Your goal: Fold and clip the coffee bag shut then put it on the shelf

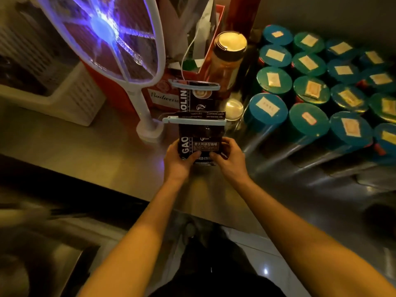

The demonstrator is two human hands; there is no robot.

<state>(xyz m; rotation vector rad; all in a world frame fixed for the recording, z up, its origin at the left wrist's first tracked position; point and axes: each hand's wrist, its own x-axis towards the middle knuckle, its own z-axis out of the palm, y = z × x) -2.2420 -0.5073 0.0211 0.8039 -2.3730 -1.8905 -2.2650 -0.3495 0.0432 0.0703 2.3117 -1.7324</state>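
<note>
The coffee bag (200, 136) is gripped at its lower corners by the left hand (179, 159) and right hand (230, 160) — kept upright for placing. Its folded top is pinched by a clip (194, 120), and it is held over the shelf (120, 151) just before a second clipped bag (196, 97) — probably its place.

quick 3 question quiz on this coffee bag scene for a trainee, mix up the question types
1. True or false: the held bag already has a clip across its top.
2. Which hands grip the bag? A) left only B) right only C) both
3. Fill in: behind the held bag stands a second clipped ___.

Key
1. True: the clip spans the folded top.
2. C: left hand and right hand hold its lower sides.
3. bag
</note>
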